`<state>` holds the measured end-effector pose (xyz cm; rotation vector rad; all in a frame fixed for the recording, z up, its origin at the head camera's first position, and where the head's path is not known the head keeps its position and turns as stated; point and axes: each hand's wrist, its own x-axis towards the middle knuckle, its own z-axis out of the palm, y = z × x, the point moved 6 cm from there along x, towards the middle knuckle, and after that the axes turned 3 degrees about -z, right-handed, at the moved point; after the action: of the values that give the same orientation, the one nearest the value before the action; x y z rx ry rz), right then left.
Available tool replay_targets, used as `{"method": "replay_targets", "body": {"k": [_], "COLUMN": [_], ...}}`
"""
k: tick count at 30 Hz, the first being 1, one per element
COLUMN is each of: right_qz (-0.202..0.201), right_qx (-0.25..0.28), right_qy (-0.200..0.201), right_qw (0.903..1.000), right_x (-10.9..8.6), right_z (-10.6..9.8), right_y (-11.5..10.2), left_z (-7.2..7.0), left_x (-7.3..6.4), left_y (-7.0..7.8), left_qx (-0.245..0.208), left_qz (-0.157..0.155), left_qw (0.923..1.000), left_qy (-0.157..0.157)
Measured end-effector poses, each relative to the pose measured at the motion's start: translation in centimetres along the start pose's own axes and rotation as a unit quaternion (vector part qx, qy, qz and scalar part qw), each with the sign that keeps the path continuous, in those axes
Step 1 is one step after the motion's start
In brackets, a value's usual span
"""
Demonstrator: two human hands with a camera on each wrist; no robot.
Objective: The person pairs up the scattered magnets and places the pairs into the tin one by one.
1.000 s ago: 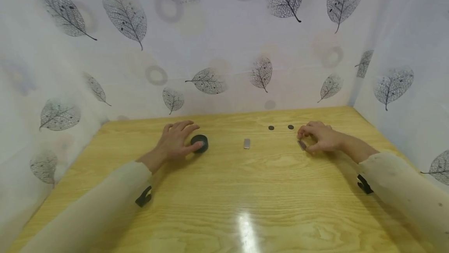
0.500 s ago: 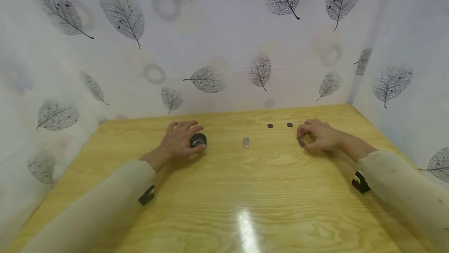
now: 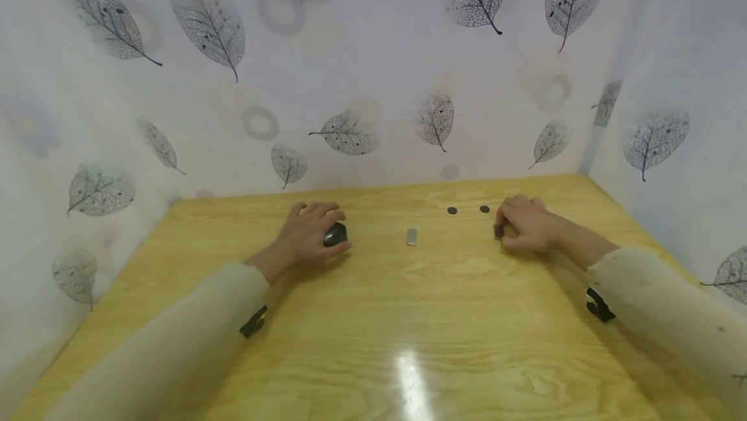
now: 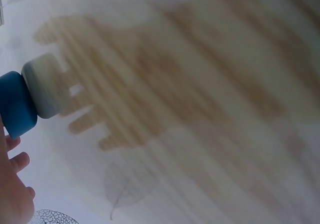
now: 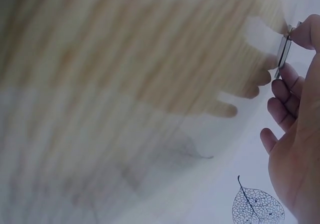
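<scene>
My left hand [image 3: 303, 239] grips a squat round thing [image 3: 335, 235] between thumb and fingers, close over the table. It looks dark and glossy from above; in the left wrist view its rounded side [image 4: 19, 104] is blue. My right hand [image 3: 528, 226] pinches a small flat metal rectangle [image 3: 498, 231] by its ends. In the right wrist view the metal rectangle [image 5: 284, 51] stands on edge between thumb and fingertips, low over the glossy surface. A similar silver rectangle [image 3: 411, 237] lies on the table between the two hands.
Two small dark discs [image 3: 452, 211] lie side by side toward the back, left of the right hand. The glossy wood-grain table [image 3: 362, 324] mirrors the hands in both wrist views. A white leaf-print curtain [image 3: 373, 71] encloses the back and sides.
The left hand has shifted slightly right, its thumb going from the round thing's top to its near side as the thing tilts. The right hand's metal rectangle has tipped up more upright.
</scene>
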<state>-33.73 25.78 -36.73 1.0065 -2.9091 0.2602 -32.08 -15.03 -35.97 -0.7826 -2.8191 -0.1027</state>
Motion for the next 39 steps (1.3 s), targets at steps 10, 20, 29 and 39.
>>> {"method": "replay_targets", "body": {"k": [10,20,29,39], "right_qz": [-0.004,-0.003,-0.001,0.001], "right_qx": [-0.013,-0.003,0.005,0.022], "right_qy": [0.007,0.003,-0.001,-0.005], "right_qw": [0.9999,1.0000,1.0000,0.9998], "right_x": [0.5,0.5,0.8,0.9], "right_z": [-0.2,0.0,0.2,0.2], "right_y": [-0.4,-0.4,-0.2,-0.4], "left_z": [-0.1,0.3,0.5,0.5], "left_x": [0.6,0.9,0.9,1.0], "left_y": [0.5,0.9,1.3,1.6], "left_qx": [0.004,0.006,-0.002,0.007], "left_qz": [-0.002,0.006,0.001,-0.006], "left_qw": [1.0000,0.9999,1.0000,0.9998], "left_qy": [0.007,0.009,0.001,-0.017]}}
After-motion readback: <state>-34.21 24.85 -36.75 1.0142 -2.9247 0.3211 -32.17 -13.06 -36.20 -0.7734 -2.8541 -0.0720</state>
